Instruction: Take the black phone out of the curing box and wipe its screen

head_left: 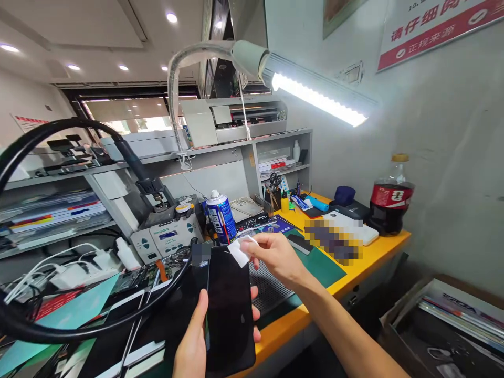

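Observation:
A dark smartphone lies upright in the grip of my left hand, the thumb along its left edge and the fingertips showing at its right edge. My right hand pinches a small white wipe between thumb and fingers. This wipe is over the phone's upper right corner; whether it touches the surface I cannot tell. Just beyond the phone stands a blue spray can. Under my right hand is a perforated metal plate on a green mat.
A lit lamp hangs overhead. A black hose loops across the left, beside a soldering station and cluttered parts. At right stand a cola bottle on the yellow desk and a filled cardboard box below.

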A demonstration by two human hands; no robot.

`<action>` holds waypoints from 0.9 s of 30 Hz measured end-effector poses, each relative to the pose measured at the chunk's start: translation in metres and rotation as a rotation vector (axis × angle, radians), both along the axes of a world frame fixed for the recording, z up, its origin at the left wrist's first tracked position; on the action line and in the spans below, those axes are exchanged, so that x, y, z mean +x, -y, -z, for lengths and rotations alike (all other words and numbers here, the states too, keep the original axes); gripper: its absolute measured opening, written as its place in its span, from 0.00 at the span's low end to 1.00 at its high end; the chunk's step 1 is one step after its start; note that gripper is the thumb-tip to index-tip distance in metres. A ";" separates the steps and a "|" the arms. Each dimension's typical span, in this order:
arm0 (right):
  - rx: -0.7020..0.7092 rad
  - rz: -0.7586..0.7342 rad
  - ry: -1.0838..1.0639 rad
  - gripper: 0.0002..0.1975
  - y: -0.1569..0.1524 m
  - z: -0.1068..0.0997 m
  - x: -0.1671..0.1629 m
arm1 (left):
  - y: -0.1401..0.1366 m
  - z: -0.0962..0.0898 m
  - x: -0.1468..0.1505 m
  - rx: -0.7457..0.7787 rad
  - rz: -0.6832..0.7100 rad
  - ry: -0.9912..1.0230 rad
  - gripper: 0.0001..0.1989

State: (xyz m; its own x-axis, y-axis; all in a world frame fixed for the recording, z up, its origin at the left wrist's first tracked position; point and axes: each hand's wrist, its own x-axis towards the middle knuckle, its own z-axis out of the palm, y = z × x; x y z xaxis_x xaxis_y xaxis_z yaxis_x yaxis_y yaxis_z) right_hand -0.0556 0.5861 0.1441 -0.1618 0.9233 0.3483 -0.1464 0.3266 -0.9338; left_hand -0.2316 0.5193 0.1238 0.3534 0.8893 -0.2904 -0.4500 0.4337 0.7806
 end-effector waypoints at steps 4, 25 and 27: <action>-0.004 0.079 0.052 0.25 -0.011 0.005 0.008 | -0.006 0.001 0.002 -0.015 0.008 -0.022 0.29; -0.254 0.783 0.484 0.05 -0.136 -0.030 0.198 | -0.041 -0.018 -0.014 0.078 -0.127 0.060 0.24; -0.085 0.796 0.575 0.06 -0.124 -0.037 0.181 | -0.045 -0.020 -0.013 0.081 -0.088 0.119 0.25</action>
